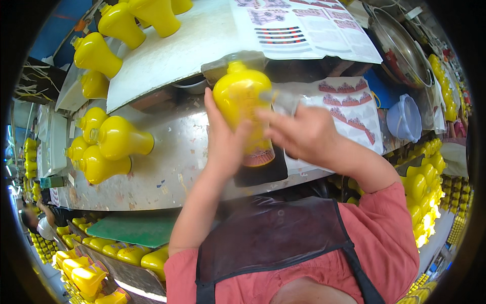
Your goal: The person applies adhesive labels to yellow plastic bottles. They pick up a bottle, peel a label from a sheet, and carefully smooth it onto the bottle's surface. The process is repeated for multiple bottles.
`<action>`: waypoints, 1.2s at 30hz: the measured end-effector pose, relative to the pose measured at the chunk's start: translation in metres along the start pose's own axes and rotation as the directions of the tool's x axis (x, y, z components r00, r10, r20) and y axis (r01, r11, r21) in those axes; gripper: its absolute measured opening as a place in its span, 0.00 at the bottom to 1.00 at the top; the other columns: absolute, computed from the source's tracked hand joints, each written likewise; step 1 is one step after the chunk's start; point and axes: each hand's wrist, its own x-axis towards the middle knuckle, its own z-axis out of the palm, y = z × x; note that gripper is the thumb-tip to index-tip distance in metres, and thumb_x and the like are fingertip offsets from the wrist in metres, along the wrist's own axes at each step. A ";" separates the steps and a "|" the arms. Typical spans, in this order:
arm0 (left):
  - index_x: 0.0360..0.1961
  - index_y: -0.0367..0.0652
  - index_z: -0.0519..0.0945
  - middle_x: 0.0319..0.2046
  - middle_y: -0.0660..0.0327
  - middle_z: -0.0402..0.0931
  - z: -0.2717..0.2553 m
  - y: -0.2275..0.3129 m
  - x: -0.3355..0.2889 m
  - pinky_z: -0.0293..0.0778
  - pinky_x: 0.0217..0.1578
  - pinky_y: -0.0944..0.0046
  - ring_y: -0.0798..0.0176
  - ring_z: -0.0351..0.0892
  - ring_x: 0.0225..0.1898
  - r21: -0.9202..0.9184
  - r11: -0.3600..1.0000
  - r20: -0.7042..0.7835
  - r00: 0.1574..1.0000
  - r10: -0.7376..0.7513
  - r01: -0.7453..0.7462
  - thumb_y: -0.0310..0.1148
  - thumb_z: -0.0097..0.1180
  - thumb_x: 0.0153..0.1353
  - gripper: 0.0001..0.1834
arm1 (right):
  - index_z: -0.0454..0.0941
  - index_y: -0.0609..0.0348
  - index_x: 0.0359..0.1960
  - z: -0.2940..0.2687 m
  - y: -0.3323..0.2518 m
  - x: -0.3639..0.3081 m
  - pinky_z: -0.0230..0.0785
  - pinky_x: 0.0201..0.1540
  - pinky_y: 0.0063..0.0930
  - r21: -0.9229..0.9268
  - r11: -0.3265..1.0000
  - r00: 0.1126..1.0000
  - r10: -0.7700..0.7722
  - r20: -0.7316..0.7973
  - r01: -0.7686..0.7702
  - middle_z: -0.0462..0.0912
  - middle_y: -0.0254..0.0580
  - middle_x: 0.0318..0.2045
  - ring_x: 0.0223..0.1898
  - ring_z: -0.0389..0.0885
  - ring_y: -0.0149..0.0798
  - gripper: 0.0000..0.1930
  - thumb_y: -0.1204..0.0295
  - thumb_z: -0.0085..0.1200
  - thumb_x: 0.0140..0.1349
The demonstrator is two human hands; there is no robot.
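A glossy yellow vase-shaped bottle (242, 86) leans over the near side of the worktable, its neck pointing away from me. Around its lower base runs a reddish patterned decal (259, 157). My left hand (225, 137) is closed on the bottle's left side, thumb over the front. On the right side, my right hand (304, 129) is curled close to the bottle's front, fingers blurred by motion. A blurred greyish piece (286, 101) shows beside its fingers; I cannot make out what it is. Beneath the base lies a black pad (260, 175).
Several yellow bottles (124, 138) lie at the left, with others standing beyond. Printed decal sheets (349, 109) rest at the right and on a raised white board (172, 66). A pale blue bucket (403, 119) and a metal pan (400, 48) stand farther right.
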 end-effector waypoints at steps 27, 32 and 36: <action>0.80 0.38 0.33 0.74 0.43 0.52 0.003 -0.018 -0.019 0.66 0.68 0.50 0.48 0.66 0.69 -0.428 0.904 -0.008 1.000 -0.007 0.003 0.59 0.58 0.67 0.60 | 0.63 0.46 0.77 0.004 0.015 0.026 0.75 0.44 0.32 0.273 0.780 0.819 0.482 0.312 -0.563 0.80 0.53 0.52 0.36 0.83 0.38 0.39 0.55 0.63 0.65; 0.80 0.38 0.38 0.71 0.48 0.56 -0.002 -0.028 -0.024 0.67 0.66 0.51 0.52 0.69 0.65 -0.271 0.961 0.016 0.998 0.053 -0.047 0.54 0.52 0.72 0.52 | 0.55 0.59 0.78 0.025 0.001 -0.003 0.77 0.48 0.36 0.441 0.555 0.703 0.627 0.336 -0.706 0.72 0.61 0.67 0.38 0.86 0.40 0.48 0.57 0.67 0.60; 0.81 0.44 0.43 0.69 0.53 0.59 -0.006 -0.033 -0.027 0.65 0.66 0.56 0.57 0.69 0.64 -0.306 0.951 0.074 0.994 0.081 -0.054 0.50 0.54 0.74 0.46 | 0.55 0.58 0.79 0.036 0.009 -0.018 0.78 0.48 0.34 0.595 0.406 0.692 0.605 0.393 -0.693 0.74 0.60 0.65 0.41 0.86 0.39 0.49 0.62 0.68 0.58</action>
